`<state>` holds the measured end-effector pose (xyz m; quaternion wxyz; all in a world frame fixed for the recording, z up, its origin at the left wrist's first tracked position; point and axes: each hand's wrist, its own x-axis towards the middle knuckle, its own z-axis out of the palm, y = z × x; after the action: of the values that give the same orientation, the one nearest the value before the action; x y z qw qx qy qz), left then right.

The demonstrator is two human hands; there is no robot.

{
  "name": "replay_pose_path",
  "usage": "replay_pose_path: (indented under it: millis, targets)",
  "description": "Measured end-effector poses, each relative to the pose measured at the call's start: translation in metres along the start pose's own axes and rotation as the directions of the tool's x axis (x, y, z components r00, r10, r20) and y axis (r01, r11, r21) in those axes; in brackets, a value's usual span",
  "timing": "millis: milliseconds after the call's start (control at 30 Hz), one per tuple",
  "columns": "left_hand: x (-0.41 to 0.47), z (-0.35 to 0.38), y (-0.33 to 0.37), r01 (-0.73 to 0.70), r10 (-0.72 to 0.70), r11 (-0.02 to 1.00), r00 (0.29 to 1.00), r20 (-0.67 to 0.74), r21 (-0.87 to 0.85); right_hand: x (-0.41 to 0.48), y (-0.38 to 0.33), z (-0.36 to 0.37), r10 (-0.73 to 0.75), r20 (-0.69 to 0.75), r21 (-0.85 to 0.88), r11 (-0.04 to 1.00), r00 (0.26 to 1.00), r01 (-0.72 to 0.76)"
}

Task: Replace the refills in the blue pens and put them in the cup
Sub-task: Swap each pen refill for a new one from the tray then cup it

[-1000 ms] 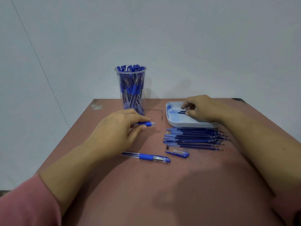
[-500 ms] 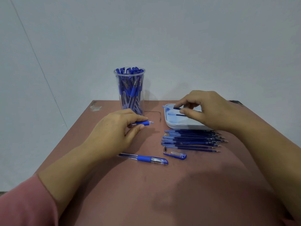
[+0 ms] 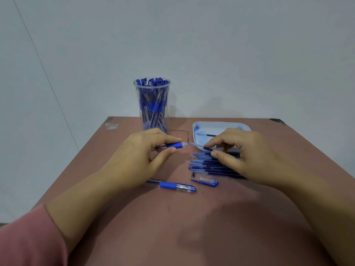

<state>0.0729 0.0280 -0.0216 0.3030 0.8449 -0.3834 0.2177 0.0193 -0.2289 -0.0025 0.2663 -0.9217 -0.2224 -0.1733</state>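
On the reddish-brown table (image 3: pixel 192 227), the right hand (image 3: pixel 247 154) has carried a pinched refill (image 3: pixel 197 146) from the white tray (image 3: pixel 211 123) to the open pen barrel (image 3: pixel 175 145) gripped by the left hand (image 3: pixel 138 156), so insertion appears next; the cup (image 3: pixel 152 104) stands behind.

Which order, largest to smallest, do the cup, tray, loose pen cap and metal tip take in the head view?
1. The cup and the tray: too alike to rank; the right hand hides part of the tray.
2. The pen cap.
3. The metal tip.
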Motion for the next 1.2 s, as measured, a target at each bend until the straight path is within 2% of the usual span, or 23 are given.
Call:
replay_pose_path:
  millis: [267,600,900,1000,1200]
  targets:
    - [0.001,0.0,0.001,-0.01,0.01,1.0,1.0,0.009,-0.004,0.001,0.004,0.005,-0.029,0.026,0.011,1.0,0.999,0.029]
    - [0.001,-0.001,-0.003,-0.001,0.001,1.0,1.0,0.028,0.022,0.003,0.007,0.002,-0.035,-0.015,-0.046,0.998,0.999,0.035]
    - [0.0,0.002,-0.001,0.036,-0.035,0.999,0.999,0.032,-0.03,0.003,0.008,0.008,-0.065,-0.01,0.0,0.998,0.998,0.065]
    - [0.0,0.001,-0.003,0.004,-0.004,1.0,0.998,0.058,0.005,0.005,0.013,0.011,-0.088,-0.004,-0.068,0.994,0.996,0.087]
    - [0.0,0.0,0.001,-0.074,0.067,0.996,0.991,0.117,0.056,0.009,0.013,0.018,-0.222,-0.011,-0.195,0.957,0.975,0.216]
